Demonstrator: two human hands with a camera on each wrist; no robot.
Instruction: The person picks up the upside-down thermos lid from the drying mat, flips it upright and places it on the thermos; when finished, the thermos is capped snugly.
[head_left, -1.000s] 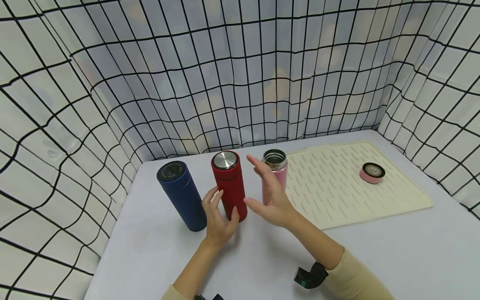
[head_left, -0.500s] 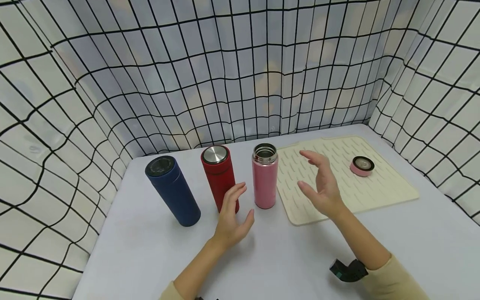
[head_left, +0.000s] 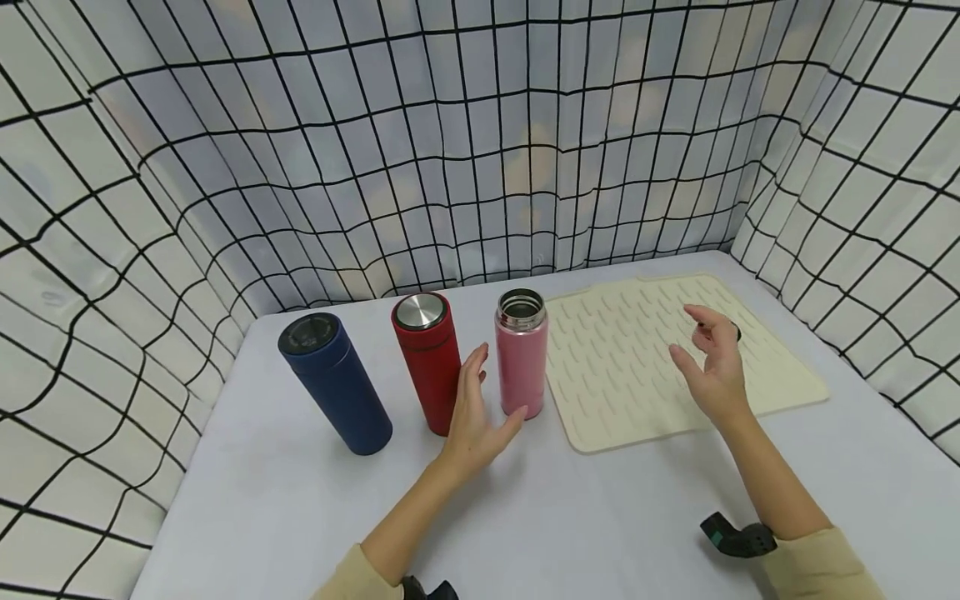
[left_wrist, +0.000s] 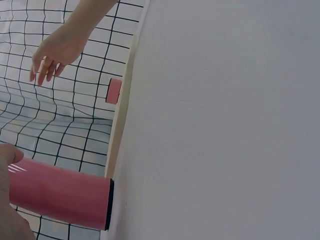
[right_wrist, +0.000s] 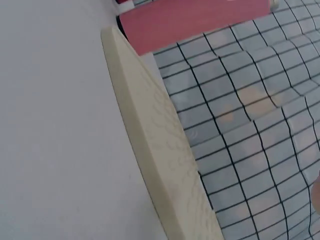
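Three flasks stand in a row on the white table (head_left: 600, 517): a blue flask (head_left: 333, 383), a red flask (head_left: 427, 362) with a steel cap, and a pink flask (head_left: 521, 354) with its mouth uncapped. My left hand (head_left: 487, 392) is open, its fingers upright between the red and pink flasks and its thumb by the pink flask's base; contact is unclear. My right hand (head_left: 693, 337) hovers open over the cream ribbed mat (head_left: 630, 375). It hides most of the pink lid (left_wrist: 114, 91), which lies on the mat just beyond its fingers.
Grid-patterned cloth walls (head_left: 480, 167) enclose the table at the back and on both sides. The mat's raised edge (right_wrist: 160, 145) runs to the right of the pink flask (right_wrist: 195, 20). Dark wrist-worn devices (head_left: 735, 537) sit on both forearms.
My right hand has swung right, away from the flasks and across the mat to the pink lid. My left hand has left the red flask and moved beside the pink one.
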